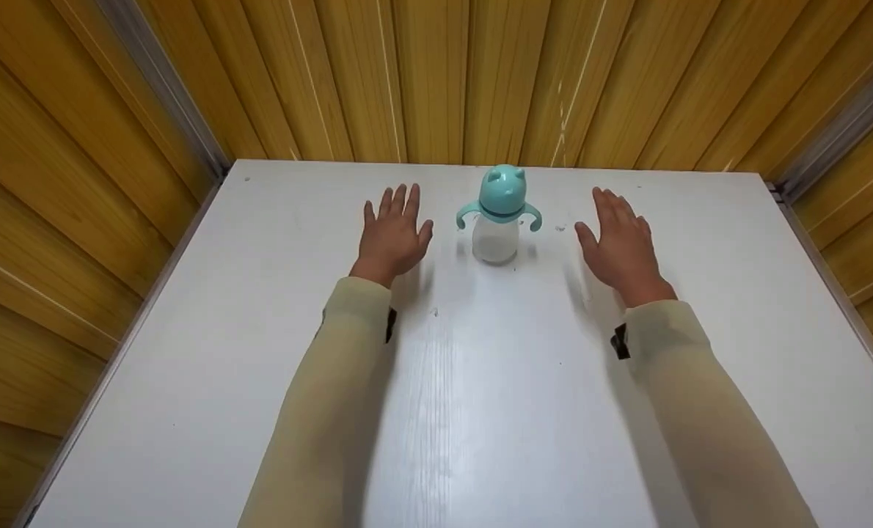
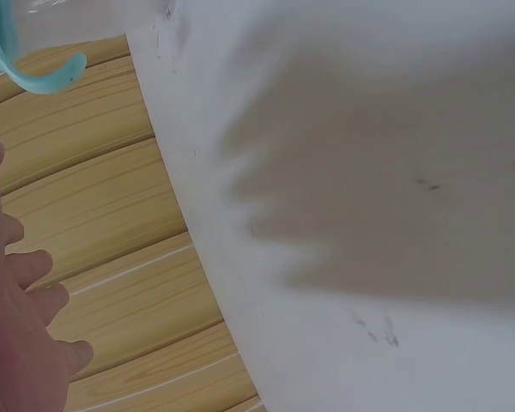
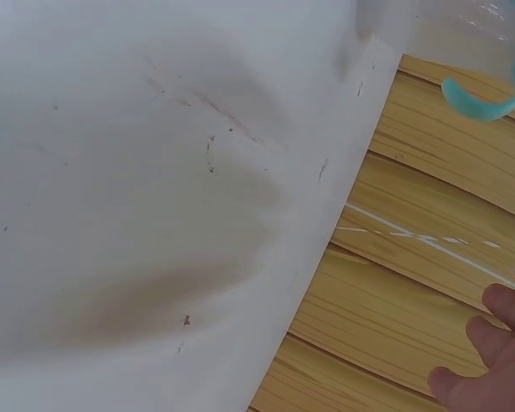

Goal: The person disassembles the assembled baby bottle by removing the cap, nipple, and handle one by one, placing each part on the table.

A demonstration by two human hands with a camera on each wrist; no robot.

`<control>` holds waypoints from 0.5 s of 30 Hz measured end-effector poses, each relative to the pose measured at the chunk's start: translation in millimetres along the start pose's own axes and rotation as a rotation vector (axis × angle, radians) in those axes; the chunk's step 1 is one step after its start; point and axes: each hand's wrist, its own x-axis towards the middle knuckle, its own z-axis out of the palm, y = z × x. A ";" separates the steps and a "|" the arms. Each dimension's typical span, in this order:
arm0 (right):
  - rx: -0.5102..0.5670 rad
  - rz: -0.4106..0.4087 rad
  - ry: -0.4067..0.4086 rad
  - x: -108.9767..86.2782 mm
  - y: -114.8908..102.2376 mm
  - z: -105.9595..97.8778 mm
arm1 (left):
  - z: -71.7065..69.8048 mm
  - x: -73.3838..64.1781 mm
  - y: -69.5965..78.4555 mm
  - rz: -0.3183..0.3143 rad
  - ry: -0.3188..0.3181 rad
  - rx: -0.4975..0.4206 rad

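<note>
A baby bottle (image 1: 497,238) stands upright toward the far side of the white table, with a clear body, a turquoise animal-eared cap (image 1: 503,191) and two curved side handles. To its left, the left hand (image 1: 392,238) is held over the table, fingers straight and palm down, apart from the bottle. On the other side the right hand (image 1: 622,246) also has straight fingers and touches nothing. One turquoise handle (image 2: 56,79) shows at the upper left of the left wrist view. Another handle (image 3: 476,105) appears at the upper right of the right wrist view.
The white table (image 1: 495,411) bears small scuffs and specks. Yellow wood-look panels (image 1: 436,81) rise behind its far edge and along both sides. Grey metal posts (image 1: 165,81) stand at the corners. Both hands cast shadows on the tabletop.
</note>
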 end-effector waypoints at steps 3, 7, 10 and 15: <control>0.020 -0.009 0.005 1.9 -2.2 1.7 | 0.4 0.6 0.8 0.005 0.004 0.001; 0.041 -0.010 0.011 5.0 -6.6 3.4 | 0.5 1.7 2.5 0.006 0.000 -0.004; 0.059 -0.012 0.014 6.7 -11.7 3.8 | 0.2 2.7 4.0 0.003 0.000 -0.019; 0.085 0.000 0.012 8.8 -19.0 4.3 | -0.3 4.8 8.1 0.007 0.002 -0.057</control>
